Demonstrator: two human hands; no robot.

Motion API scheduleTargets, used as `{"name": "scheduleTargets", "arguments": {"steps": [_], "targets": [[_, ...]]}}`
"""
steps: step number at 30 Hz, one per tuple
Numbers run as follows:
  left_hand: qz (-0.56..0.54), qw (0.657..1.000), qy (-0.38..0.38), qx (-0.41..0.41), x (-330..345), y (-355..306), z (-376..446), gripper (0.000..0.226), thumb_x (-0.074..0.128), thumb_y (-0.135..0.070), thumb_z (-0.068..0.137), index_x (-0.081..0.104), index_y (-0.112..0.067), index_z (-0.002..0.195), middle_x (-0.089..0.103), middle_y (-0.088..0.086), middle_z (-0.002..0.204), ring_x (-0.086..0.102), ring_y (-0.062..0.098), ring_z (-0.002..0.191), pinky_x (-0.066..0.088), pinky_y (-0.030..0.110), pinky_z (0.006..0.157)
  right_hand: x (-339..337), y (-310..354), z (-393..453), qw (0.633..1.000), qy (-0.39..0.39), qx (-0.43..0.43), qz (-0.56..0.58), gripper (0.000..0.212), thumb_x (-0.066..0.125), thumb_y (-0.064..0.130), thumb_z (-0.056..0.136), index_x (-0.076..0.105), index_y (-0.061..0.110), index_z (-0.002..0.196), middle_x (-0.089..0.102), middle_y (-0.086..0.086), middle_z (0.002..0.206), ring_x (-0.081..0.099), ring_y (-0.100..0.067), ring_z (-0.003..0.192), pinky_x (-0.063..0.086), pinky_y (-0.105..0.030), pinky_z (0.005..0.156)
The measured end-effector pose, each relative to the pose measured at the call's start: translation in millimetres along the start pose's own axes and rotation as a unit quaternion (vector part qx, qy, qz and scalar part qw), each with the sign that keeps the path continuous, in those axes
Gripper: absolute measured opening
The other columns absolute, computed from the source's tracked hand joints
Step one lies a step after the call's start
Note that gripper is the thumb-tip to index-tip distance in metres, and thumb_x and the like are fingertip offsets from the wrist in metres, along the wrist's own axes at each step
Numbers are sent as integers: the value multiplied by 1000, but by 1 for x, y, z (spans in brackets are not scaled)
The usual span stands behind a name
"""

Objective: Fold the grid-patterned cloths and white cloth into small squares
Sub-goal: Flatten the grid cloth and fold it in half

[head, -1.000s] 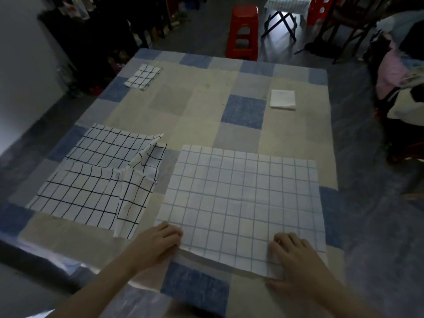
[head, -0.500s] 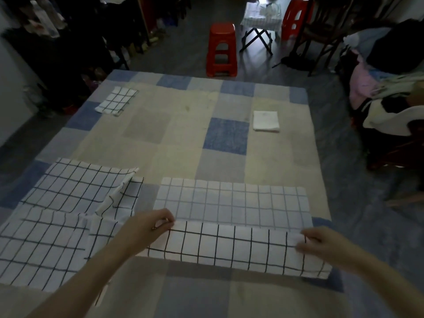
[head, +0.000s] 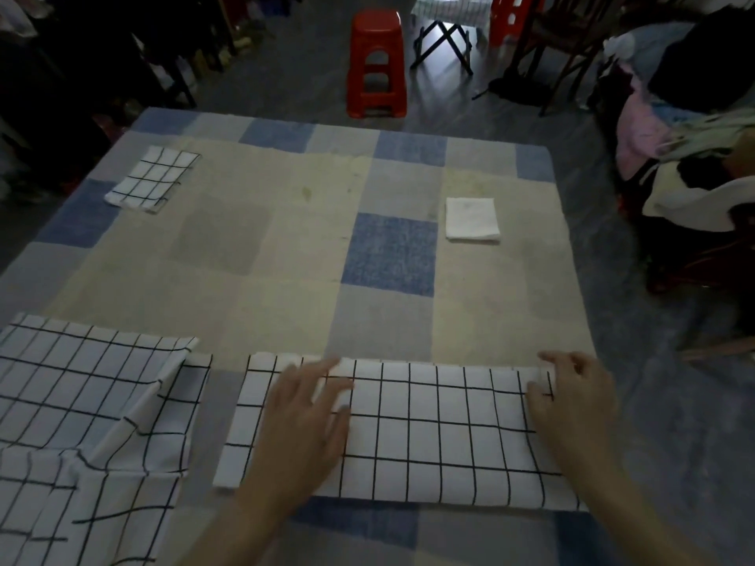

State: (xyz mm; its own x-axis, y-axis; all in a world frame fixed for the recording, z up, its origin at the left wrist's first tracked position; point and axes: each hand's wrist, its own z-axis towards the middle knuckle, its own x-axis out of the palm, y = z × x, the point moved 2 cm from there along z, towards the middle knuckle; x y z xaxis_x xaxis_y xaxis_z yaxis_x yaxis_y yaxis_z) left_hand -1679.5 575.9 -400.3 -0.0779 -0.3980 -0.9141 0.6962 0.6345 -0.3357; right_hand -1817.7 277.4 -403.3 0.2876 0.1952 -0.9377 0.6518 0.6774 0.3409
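Grid-patterned white cloth with black lines point(head: 429, 435), folded to a long band, is seen lying under both hands at the near edge of the patchwork blue-and-beige table cover point(head: 286, 259). Left hand point(head: 302, 435) is laid flat with fingers spread on the band's left part; nothing is gripped. Right hand point(head: 572, 402) is pressed on the far right corner, fingers curled slightly over the edge; whether the edge is pinched cannot be told.

Judgement: the half-fold is being set. The far edges should be matched corner to corner, then the crease smoothed outward from between the hands before the next fold across.

Just left of the left hand, a second unfolded black-grid cloth point(head: 81, 422) is found, rumpled, close to but apart from the band. Right of the right hand the cover's edge is very near, so little margin is left there. Beyond the hands open cover is available. Far left, a folded grid square point(head: 151, 179); far right, a folded white square cloth point(head: 472, 218).
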Motion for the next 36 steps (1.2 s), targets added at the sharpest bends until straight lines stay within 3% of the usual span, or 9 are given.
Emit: {"name": "scheduleTargets", "arguments": {"steps": [3, 6, 11, 15, 24, 32, 36], "targets": [[28, 994, 102, -4, 35, -10, -24, 41, 36, -38, 96, 49, -28, 133, 33, 1, 154, 27, 20, 143, 19, 46, 114, 14, 19, -25, 996, -28, -74, -36, 38, 64, 17, 81, 59, 11, 118, 50, -17, 126, 47, -39, 113, 39, -56, 96], [59, 984, 165, -43, 56, 0, -37, 52, 31, -44, 97, 30, -33, 148, 16, -2, 161, 11, 20, 149, 11, 45, 115, 35, 24, -47, 993, 51, -91, -58, 50, 39, 37, 87, 54, 14, 128, 45, -15, 138, 45, -35, 120, 37, -55, 102], [71, 977, 196, -50, 59, 3, -39, 57, 29, -47, 97, 18, -36, 152, 11, -3, 162, 7, 19, 149, 9, 45, 115, 53, 13, -60, 989, 111, -70, -70, 63, 18, 51, 92, 21, 29, 151, 15, -3, 159, 12, -20, 146, 9, -49, 118], [78, 976, 196, -54, 59, 2, -37, 58, 27, -48, 98, 14, -36, 153, 10, -3, 162, 6, 19, 150, 8, 46, 116, 55, 10, -61, 988, 117, -44, -84, 66, 15, 56, 92, 7, 33, 153, 2, 1, 162, 0, -15, 148, 1, -44, 119], [71, 977, 195, -42, 58, 3, -32, 58, 26, -48, 98, 13, -36, 153, 6, -4, 163, 2, 19, 150, 7, 49, 116, 56, 9, -61, 989, 114, -24, -93, 67, 11, 59, 91, 6, 34, 153, 2, 2, 162, 1, -16, 149, 0, -46, 119], [80, 976, 200, -28, 54, 1, -31, 75, 25, -71, 89, 10, -36, 154, 1, -2, 163, -4, 21, 150, 3, 54, 116, 59, 7, -63, 988, 106, -30, -106, 67, 14, 57, 91, 9, 33, 153, 5, 0, 162, 5, -18, 148, 5, -50, 119], [85, 975, 202, -27, 54, -1, -30, 84, 24, -79, 83, 9, -35, 154, -1, 0, 163, -6, 23, 149, 4, 56, 116, 52, 24, -64, 991, 76, -16, -107, 69, 20, 48, 91, 16, 19, 153, 7, -9, 161, 6, -26, 148, 9, -57, 117]]}}
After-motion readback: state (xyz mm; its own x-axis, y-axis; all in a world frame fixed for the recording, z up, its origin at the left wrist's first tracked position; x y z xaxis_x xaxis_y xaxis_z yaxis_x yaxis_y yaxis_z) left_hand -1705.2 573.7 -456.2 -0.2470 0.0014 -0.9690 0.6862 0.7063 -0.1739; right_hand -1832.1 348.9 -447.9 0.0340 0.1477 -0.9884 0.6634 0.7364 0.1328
